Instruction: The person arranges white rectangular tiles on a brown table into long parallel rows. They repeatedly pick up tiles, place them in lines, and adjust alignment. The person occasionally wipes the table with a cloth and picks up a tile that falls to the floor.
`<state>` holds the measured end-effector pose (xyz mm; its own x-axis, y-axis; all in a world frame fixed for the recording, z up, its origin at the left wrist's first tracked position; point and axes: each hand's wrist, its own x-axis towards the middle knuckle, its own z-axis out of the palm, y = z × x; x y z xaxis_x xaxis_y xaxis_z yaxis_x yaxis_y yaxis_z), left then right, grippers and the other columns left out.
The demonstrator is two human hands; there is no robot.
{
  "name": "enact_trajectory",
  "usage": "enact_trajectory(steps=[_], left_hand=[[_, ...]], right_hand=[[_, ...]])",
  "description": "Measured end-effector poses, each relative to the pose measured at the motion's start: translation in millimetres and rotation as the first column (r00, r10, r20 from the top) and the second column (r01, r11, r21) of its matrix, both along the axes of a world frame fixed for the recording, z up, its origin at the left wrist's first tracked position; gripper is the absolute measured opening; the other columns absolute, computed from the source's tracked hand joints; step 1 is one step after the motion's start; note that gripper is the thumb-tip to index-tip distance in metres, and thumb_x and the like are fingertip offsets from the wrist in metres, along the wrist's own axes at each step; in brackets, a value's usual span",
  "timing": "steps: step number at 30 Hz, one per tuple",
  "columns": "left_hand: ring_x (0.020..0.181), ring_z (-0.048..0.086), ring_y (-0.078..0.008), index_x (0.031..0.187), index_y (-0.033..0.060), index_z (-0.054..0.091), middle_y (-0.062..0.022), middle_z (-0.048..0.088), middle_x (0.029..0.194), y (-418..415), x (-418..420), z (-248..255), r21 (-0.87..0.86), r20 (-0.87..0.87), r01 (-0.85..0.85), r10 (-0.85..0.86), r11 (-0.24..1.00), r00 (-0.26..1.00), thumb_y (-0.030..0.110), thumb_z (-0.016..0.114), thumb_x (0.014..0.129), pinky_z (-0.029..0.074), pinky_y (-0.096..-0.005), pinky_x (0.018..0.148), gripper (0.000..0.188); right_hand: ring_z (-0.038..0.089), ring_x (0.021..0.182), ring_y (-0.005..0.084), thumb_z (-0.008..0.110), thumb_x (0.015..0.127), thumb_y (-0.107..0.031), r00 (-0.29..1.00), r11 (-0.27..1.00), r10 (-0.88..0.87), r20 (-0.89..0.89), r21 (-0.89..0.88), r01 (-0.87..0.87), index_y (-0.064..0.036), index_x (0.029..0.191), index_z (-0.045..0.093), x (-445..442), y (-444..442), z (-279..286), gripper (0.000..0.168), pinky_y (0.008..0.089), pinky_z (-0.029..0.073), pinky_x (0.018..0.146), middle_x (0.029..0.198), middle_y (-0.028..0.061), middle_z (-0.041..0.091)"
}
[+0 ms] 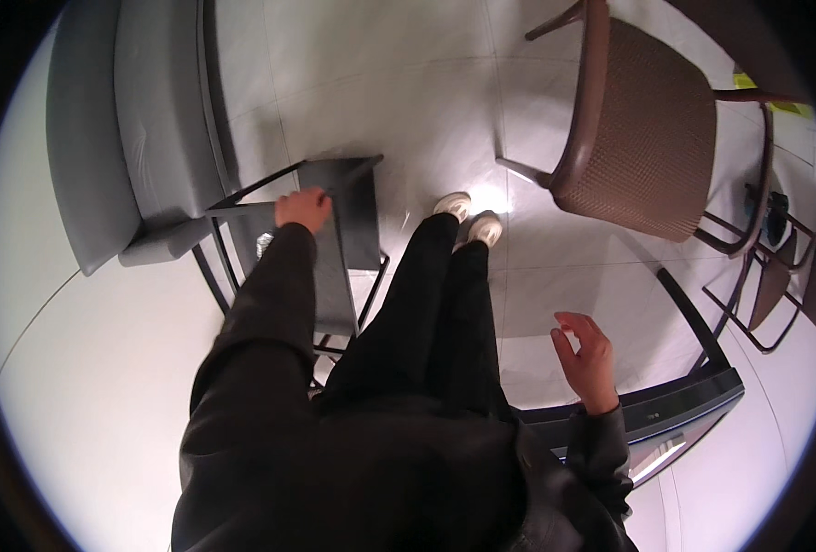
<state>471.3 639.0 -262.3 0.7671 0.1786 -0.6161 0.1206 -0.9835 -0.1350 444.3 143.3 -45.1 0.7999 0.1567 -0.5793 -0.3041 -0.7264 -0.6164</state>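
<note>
My left hand (pixel 304 209) is over the black side table (pixel 335 297) on my left, its fingers bent downward near the tabletop's edge. Whether it touches the table or holds anything is hidden beneath the fingers. A small clear, shiny object (pixel 264 243) shows beside my left forearm, partly covered by the sleeve. On the other side, my right hand (pixel 587 362) hangs in the air with thumb and fingers apart and nothing between them. Behind that wrist is a black framed flat screen (pixel 684 407), with a dark leg-like bar reaching out over the floor.
A grey upholstered sofa (pixel 159 103) stands at the far left, close to the side table. At the upper right is a brown woven chair (pixel 649 131) with a leg splayed toward my shoes (pixel 485 229). More dark-framed furniture (pixel 774 290) lies beyond it. Pale tiles (pixel 394 90) cover the floor.
</note>
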Motion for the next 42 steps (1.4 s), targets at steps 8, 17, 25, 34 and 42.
enact_trajectory(steps=[8, 17, 25, 34, 42], left_hand=[[0.111, 0.057, -0.0330, 0.119, 0.0218, 0.060, -0.0089, 0.064, 0.114, 94.3, -15.7, -6.0, 0.201, 0.115, -0.258, 0.239, 0.945, 0.964, 0.048, 0.054, 0.090, 0.047, -0.0473, 0.088, 0.040], [0.108, 0.056, -0.0293, 0.122, 0.0051, 0.057, -0.0148, 0.059, 0.123, 5.6, -53.8, -30.7, -0.428, 0.436, -0.214, 0.408, 0.878, 0.802, 0.016, 0.061, 0.090, 0.041, -0.0383, 0.098, 0.034], [0.126, 0.048, -0.0375, 0.140, -0.0012, 0.037, -0.0237, 0.049, 0.136, 35.7, -151.0, -284.3, -0.181, 0.156, -0.951, 0.962, 0.251, 0.224, 0.038, 0.070, 0.078, 0.039, -0.0422, 0.105, 0.081], [0.121, 0.055, -0.0302, 0.133, 0.0117, 0.049, -0.0164, 0.056, 0.132, 358.4, -262.7, -436.3, 0.521, 0.460, -0.817, 0.725, 0.248, 0.513, 0.042, 0.052, 0.093, 0.046, -0.0403, 0.095, 0.051], [0.109, 0.061, -0.0299, 0.113, 0.0101, 0.065, -0.0154, 0.065, 0.116, 294.6, -277.9, -499.9, -0.130, 0.517, -0.938, 0.829, 0.320, 0.212, 0.049, 0.045, 0.092, 0.049, -0.0405, 0.090, 0.048]], right_hand=[[0.064, 0.086, 0.0309, 0.066, 0.086, -0.012, 0.994, 0.991, 0.085, -0.072, 0.108, -0.077, -0.005, 0.104, 0.064, -6.7, 9.2, -90.1, 0.020, 0.0368, 0.051, 0.073, 0.098, 0.0128, 0.067], [0.065, 0.089, 0.0306, 0.065, 0.086, -0.013, 0.974, 0.986, -0.024, -0.225, 0.154, 0.060, -0.005, 0.105, 0.064, -54.2, 20.0, -179.2, 0.021, 0.0365, 0.051, 0.076, 0.101, 0.0130, 0.066], [0.042, 0.130, 0.0370, 0.063, 0.090, -0.020, 0.927, 0.995, -0.086, -0.365, -0.085, 0.059, -0.001, 0.139, 0.040, -140.1, 11.2, -227.4, 0.057, 0.0417, 0.035, 0.107, 0.141, 0.0225, 0.041], [0.039, 0.130, 0.0338, 0.058, 0.089, -0.029, 0.767, 0.936, -0.347, -0.540, -0.153, 0.316, -0.005, 0.150, 0.023, -156.3, 7.0, -257.9, 0.075, 0.0416, 0.029, 0.108, 0.145, 0.0214, 0.036], [0.040, 0.130, 0.0314, 0.062, 0.086, -0.048, 0.839, 0.888, -0.331, -0.431, -0.443, 0.122, -0.002, 0.149, 0.025, -121.7, 16.5, -228.0, 0.087, 0.0417, 0.031, 0.108, 0.145, 0.0199, 0.038]])
